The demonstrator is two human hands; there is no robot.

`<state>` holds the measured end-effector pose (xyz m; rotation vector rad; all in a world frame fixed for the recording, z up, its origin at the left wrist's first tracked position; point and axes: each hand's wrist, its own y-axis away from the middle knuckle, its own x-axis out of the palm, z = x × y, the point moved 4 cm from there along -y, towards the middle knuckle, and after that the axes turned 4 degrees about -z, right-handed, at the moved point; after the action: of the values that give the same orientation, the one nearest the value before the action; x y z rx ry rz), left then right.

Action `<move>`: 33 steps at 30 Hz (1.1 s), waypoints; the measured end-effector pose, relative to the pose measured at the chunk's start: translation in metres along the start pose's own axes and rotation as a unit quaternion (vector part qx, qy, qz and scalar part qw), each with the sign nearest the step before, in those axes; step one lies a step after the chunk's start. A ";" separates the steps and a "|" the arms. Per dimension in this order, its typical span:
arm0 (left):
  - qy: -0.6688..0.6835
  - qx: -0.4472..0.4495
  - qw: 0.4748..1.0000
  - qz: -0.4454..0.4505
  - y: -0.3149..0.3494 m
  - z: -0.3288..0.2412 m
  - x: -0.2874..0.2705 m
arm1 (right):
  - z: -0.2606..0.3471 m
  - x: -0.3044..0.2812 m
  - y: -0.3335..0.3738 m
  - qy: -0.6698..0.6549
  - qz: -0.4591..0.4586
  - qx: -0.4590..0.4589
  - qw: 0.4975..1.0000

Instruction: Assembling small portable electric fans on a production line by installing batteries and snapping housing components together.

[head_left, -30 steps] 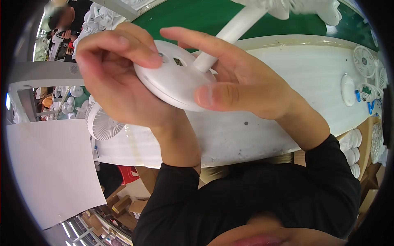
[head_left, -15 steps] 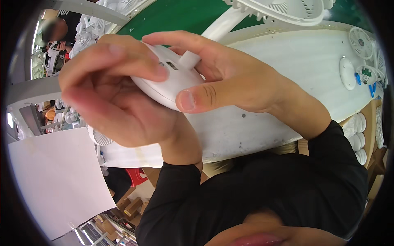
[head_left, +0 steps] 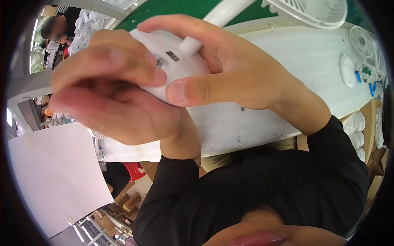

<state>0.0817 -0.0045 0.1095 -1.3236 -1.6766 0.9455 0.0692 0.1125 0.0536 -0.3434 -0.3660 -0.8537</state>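
Observation:
A white, rounded fan base (head_left: 184,67) is tilted up between my hands. Its face carries a small dark rectangular window, a shiny round spot and a short white stub. My right hand (head_left: 242,76) grips it from the right, thumb on the near edge and fingers around the far side. Curled at its left side is my left hand (head_left: 111,90), fingertips pressed on the face near the shiny spot; its fingers are partly blurred. A white pole (head_left: 227,12) shows beyond my right fingers, leading towards a caged fan head (head_left: 314,12). My fingers hide whether stub and pole join.
The white worktable (head_left: 287,61) spreads beneath, with a green surface (head_left: 172,10) behind it. At right lie a round fan grille (head_left: 361,42), a white disc (head_left: 347,70) and a part with blue pieces (head_left: 367,74). A person (head_left: 55,30) is at far left.
My hands and the fan base have risen slightly, and the base's face has turned more into view, uncovering the shiny spot. The fan head has shifted to the right.

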 end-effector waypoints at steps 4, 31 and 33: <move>-0.089 -0.084 0.982 -0.147 0.003 -0.003 0.012 | -0.007 0.002 0.003 -0.088 0.003 -0.048 0.995; 0.098 -0.165 0.980 0.057 0.013 0.011 0.004 | -0.005 -0.005 0.006 0.042 0.040 -0.049 0.997; 0.102 -0.076 0.990 0.062 0.024 0.006 0.012 | -0.012 -0.011 0.010 0.099 0.080 -0.056 0.990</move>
<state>0.0837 0.0113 0.0868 -1.5857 -1.5488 0.7344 0.0729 0.1205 0.0364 -0.3827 -0.1044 -0.7448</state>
